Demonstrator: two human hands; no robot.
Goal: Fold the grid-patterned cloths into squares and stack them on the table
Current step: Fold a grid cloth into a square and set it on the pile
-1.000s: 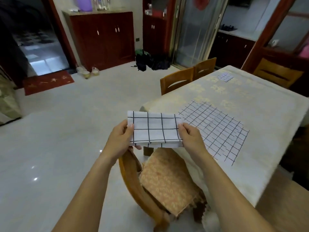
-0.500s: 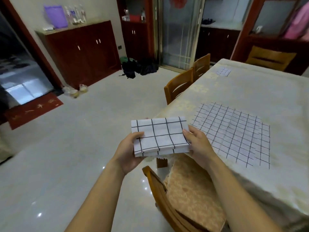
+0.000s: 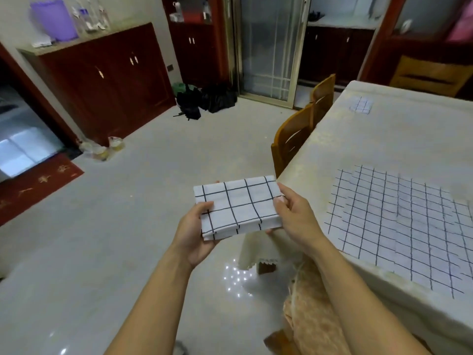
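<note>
I hold a folded white cloth with a black grid in the air, left of the table corner. My left hand grips its near left corner, thumb on top. My right hand pinches its right edge. A larger grid-patterned cloth lies spread flat on the table. A small folded grid cloth sits on the table's far side.
Two wooden chairs stand along the table's left side, and a cushioned chair is below my right arm. Another chair stands at the far end. Dark red cabinets and black bags line the wall beyond the tiled floor.
My view has swung left, so the table now lies further right. The folded cloth stays held in both hands and tilts a little, its right side raised.
</note>
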